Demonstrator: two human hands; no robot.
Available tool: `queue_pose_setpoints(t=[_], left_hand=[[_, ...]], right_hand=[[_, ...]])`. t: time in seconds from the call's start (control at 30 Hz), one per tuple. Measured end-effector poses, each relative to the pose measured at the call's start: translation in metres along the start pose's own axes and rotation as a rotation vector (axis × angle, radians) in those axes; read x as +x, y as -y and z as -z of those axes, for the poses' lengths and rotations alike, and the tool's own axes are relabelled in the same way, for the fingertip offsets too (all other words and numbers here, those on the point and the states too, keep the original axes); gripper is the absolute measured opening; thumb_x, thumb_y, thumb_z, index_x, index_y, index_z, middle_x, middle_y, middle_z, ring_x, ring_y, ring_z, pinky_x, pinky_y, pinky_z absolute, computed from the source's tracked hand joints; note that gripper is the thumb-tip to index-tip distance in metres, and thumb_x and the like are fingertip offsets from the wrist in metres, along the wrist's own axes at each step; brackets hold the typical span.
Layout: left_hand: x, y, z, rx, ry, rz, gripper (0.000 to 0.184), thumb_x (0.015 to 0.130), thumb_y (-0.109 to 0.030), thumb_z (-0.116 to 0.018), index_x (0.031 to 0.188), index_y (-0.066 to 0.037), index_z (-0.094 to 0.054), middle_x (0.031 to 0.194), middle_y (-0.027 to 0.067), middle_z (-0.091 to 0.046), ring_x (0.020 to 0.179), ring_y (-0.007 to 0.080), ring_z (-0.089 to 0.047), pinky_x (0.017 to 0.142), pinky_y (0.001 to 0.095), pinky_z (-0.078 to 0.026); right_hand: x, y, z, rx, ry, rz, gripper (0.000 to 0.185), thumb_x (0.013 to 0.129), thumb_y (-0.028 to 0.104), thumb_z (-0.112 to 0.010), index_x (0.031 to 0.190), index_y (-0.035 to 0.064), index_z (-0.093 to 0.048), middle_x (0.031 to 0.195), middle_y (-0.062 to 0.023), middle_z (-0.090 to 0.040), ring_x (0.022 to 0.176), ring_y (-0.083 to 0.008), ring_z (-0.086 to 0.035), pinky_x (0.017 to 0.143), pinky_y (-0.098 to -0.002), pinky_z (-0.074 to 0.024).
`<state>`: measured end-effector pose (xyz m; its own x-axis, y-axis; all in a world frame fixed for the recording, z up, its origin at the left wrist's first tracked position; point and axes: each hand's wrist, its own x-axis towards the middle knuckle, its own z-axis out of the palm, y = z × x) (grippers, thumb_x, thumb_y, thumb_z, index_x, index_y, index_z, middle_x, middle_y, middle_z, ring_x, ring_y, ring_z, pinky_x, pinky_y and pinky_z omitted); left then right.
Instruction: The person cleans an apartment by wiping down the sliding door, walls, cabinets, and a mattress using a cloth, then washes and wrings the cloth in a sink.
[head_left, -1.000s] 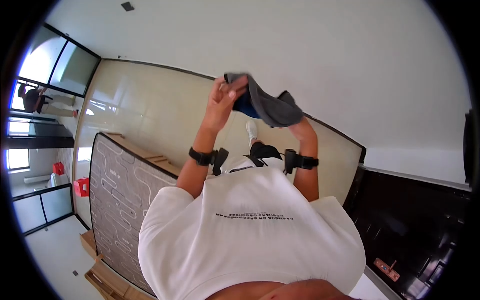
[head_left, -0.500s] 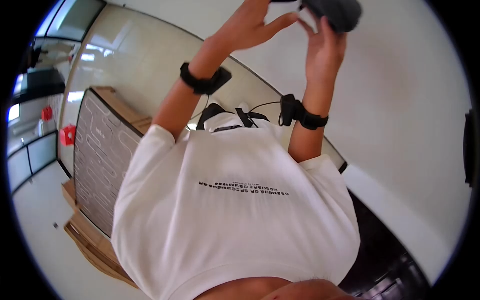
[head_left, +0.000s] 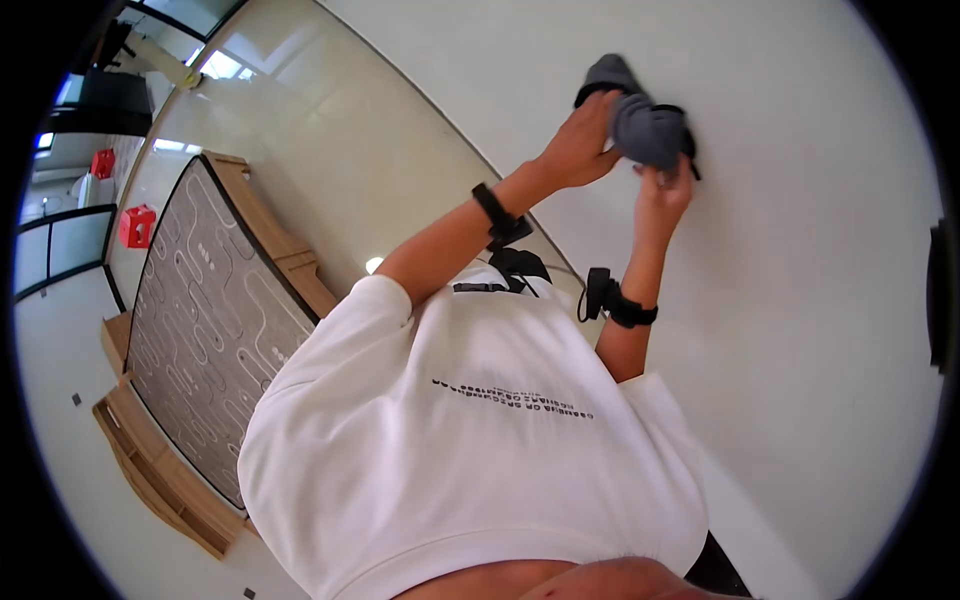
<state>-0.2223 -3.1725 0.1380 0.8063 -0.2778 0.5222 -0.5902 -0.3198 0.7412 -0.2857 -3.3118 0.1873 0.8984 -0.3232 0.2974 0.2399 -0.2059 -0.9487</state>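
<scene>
A dark grey soft fabric item [head_left: 648, 132] with black edging is held in front of me at the upper right. One rounded part of it sticks up beyond my left hand, another bulges between my hands; its exact kind is unclear. My left hand [head_left: 582, 142] is closed on the item from the left, its thumb pointing toward my right hand. From below, my right hand [head_left: 664, 195] pinches the near edge, where a thin black piece also shows. Black bands with small boxes circle both wrists.
A large pale surface [head_left: 790, 300] spans the right side behind the item, with a dark edge line. Shiny tiled floor [head_left: 340, 120] lies at left. Further left are a patterned mattress [head_left: 210, 330] on a wooden bed frame, and a red stool [head_left: 136, 227].
Both hands and the grey item have come down from the top edge into fuller view. My left hand, formerly apart with fingers extended, now grips the item. The view has shifted.
</scene>
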Motion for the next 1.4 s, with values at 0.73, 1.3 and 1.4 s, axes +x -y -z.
queue_pose_setpoints(t=[0.73, 1.3, 1.4], left_hand=[[0.094, 0.111, 0.147, -0.761, -0.232, 0.721, 0.053, 0.104, -0.043, -0.027, 0.136, -0.003, -0.040, 0.130, 0.0124, -0.054, 0.116, 0.0222, -0.055, 0.100, 0.0350, -0.045], [0.159, 0.318, 0.283, -0.757, 0.022, 0.995, 0.069, 0.100, -0.057, -0.018, 0.141, -0.007, -0.041, 0.133, 0.0097, -0.053, 0.119, 0.0206, -0.052, 0.098, 0.0325, -0.042], [0.155, 0.326, 0.307, -0.835, 0.075, 1.018, 0.069, 0.100, -0.056, -0.018, 0.143, -0.007, -0.039, 0.135, 0.0099, -0.052, 0.123, 0.0216, -0.050, 0.102, 0.0330, -0.041]], right_hand=[[0.113, 0.020, -0.213, -0.322, 0.839, -0.063, 0.041, 0.102, 0.033, -0.044, 0.107, -0.0064, -0.054, 0.112, -0.0171, -0.053, 0.102, -0.0279, -0.050, 0.093, -0.0341, -0.0395], [0.188, -0.083, -0.444, 0.025, 0.589, -0.373, 0.050, 0.095, 0.032, -0.057, 0.125, -0.0069, -0.052, 0.121, -0.0197, -0.060, 0.115, -0.0283, -0.057, 0.099, -0.0347, -0.0418], [0.179, -0.087, -0.468, -0.205, 0.628, -0.420, 0.053, 0.094, 0.034, -0.057, 0.127, -0.0071, -0.051, 0.121, -0.0209, -0.058, 0.118, -0.0328, -0.055, 0.100, -0.0356, -0.0415]])
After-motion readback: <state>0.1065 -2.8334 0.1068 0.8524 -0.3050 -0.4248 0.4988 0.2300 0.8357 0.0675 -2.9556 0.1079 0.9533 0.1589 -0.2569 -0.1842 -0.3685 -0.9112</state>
